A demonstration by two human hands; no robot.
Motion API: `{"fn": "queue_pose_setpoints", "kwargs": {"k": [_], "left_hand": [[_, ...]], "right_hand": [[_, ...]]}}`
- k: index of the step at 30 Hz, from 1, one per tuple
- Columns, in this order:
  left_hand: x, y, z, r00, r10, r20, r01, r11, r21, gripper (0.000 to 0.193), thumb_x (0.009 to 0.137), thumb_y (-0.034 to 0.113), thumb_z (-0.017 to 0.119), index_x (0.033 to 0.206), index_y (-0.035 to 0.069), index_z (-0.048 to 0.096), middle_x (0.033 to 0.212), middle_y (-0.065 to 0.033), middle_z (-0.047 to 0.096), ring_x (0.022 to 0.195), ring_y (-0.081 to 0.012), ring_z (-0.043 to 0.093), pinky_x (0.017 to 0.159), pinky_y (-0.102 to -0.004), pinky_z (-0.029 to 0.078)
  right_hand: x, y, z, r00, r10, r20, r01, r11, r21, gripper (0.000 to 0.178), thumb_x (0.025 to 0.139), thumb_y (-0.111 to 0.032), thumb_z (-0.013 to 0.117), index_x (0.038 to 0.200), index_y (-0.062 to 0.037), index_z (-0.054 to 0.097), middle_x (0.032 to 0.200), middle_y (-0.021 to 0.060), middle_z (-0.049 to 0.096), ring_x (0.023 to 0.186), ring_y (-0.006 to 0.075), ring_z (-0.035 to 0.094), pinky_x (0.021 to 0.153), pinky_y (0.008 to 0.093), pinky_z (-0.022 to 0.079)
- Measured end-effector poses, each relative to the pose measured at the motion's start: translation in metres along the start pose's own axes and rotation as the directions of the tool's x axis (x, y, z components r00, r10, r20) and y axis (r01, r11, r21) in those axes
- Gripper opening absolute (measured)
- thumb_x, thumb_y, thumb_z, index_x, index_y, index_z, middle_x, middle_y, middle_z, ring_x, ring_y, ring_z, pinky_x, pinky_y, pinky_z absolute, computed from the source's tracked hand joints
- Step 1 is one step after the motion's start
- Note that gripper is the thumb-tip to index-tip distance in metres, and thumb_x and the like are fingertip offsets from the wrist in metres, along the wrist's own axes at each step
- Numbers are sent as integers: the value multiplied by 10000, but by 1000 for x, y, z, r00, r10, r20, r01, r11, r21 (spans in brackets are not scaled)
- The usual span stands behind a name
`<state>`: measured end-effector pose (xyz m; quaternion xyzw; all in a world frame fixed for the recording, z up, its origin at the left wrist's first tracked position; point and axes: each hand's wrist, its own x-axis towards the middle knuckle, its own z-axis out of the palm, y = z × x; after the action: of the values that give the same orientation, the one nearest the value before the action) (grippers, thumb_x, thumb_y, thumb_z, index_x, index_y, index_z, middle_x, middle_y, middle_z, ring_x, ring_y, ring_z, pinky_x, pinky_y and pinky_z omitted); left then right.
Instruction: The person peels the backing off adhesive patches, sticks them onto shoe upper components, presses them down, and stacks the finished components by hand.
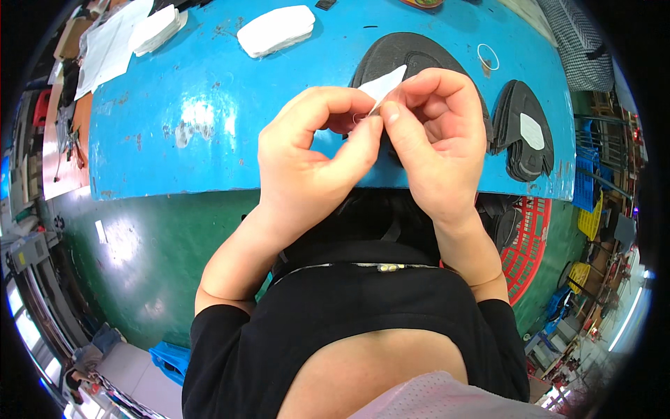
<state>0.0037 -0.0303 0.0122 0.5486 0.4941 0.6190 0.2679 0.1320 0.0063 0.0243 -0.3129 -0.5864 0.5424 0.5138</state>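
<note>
Worktop [209, 157]: glossy blue surface, scuffed and marked with worn spots, carrying the large dark pad [419, 47] that serves as landmark.
Floor [150, 258]: smooth green, shining in patches, on the person's side of the large dark pad.
White slip [385, 84]: held up over the left part of the large dark pad, its pointed end rising past the fingertips, its lower end between them.
Left hand [303, 150]: thumb and forefinger pinched together on the slip's lower end.
Right hand [443, 143]: thumb and forefinger nipping the slip's right edge, the other fingers curled in.
Slip's make: thin, flat, matte, tapering to a corner.
Large dark pad's make: charcoal, matte, fabric-like, round-edged, partly hidden by the hands.
Smaller dark pieces [513, 105]: layered, curved, right of the large dark pad, with a pale rounded patch [532, 132] among them.
White pile [276, 31]: soft-looking stacked layers with rounded corners, left of the large dark pad.
Thin ring [488, 57]: white, just right of the large dark pad.
Basket [532, 234]: red openwork plastic, lower right of the large dark pad.
</note>
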Motion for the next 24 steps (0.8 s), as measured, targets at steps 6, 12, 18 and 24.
{"fn": "queue_pose_setpoints", "kwargs": {"k": [6, 12, 18, 24], "left_hand": [[2, 4, -7, 974, -226, -28, 218, 962, -167, 62, 788, 14, 643, 840, -17, 630, 758, -39, 633, 652, -84, 584, 597, -221, 475], [3, -4, -11, 904, -428, -8, 336, 722, -605, 112, 878, 73, 555, 898, -27, 601, 802, -78, 625, 720, -132, 583, 684, -272, 476], [0, 1, -13, 934, -353, 54, 318, 755, -573, 215, 822, 41, 572, 1025, -23, 543, 983, -98, 590, 858, -124, 557, 746, -267, 459], [18, 20, -23, 990, 74, 117, -85, 992, 90, 580, 639, 33, 660, 1190, 11, 480, 1111, -114, 560, 1019, -182, 528, 866, -298, 403]], "right_hand": [[-1, 6, 1, 995, -92, 47, 97, 990, -107, 263, 789, 45, 602, 992, -29, 452, 830, 40, 572, 730, 71, 545, 654, 201, 454], [-4, 11, -13, 990, 133, -57, -120, 976, 180, 265, 788, 87, 571, 985, -34, 441, 849, 25, 542, 742, 58, 512, 682, 193, 432], [-1, 1, -12, 995, 96, 35, -100, 979, 176, 281, 788, 72, 570, 1030, -24, 464, 861, 16, 531, 769, 60, 511, 709, 195, 431], [0, -1, -13, 995, 71, 65, -76, 995, 72, 293, 770, 63, 581, 1024, -24, 463, 865, 13, 525, 771, 61, 507, 706, 207, 428]]}}
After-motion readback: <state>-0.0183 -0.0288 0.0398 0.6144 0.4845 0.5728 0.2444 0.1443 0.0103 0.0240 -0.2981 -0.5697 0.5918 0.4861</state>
